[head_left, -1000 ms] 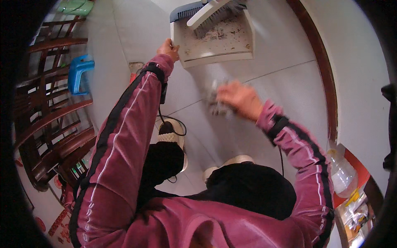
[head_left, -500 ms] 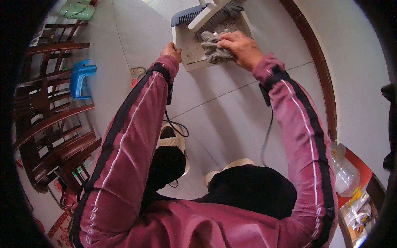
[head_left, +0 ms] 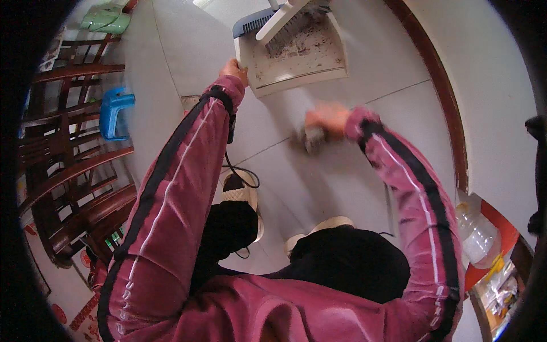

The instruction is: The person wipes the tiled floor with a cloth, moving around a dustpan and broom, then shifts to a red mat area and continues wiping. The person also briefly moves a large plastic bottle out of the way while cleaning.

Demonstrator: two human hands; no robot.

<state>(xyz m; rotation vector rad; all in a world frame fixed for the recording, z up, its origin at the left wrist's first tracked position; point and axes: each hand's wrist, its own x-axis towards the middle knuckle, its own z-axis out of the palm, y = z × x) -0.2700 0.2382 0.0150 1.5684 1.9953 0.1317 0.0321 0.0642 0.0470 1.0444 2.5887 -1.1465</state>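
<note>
At the top middle a cream dustpan (head_left: 302, 82) with a dark grey comb-toothed edge lies on the floor, dust and dark specks inside it. My left hand (head_left: 235, 72) is closed on its left side wall. A broom head with a white bar (head_left: 282, 21) and grey bristles rests in the pan's back. Below the dustpan's front lip and to the right, my right hand (head_left: 331, 118) is smeared by motion. It grips a crumpled grey rag (head_left: 314, 139), which hangs over the floor tiles, apart from the pan.
Dark wooden chairs (head_left: 80, 154) line the left, with a blue plastic stool (head_left: 117, 114) and a green container (head_left: 107, 20). On the right runs a white wall with a brown baseboard (head_left: 441, 80). A clear plastic jug (head_left: 478, 236) stands near my right elbow.
My right hand and the rag have moved out of the dustpan, toward me and slightly right. My left hand still holds the pan's side, nearly in place.
</note>
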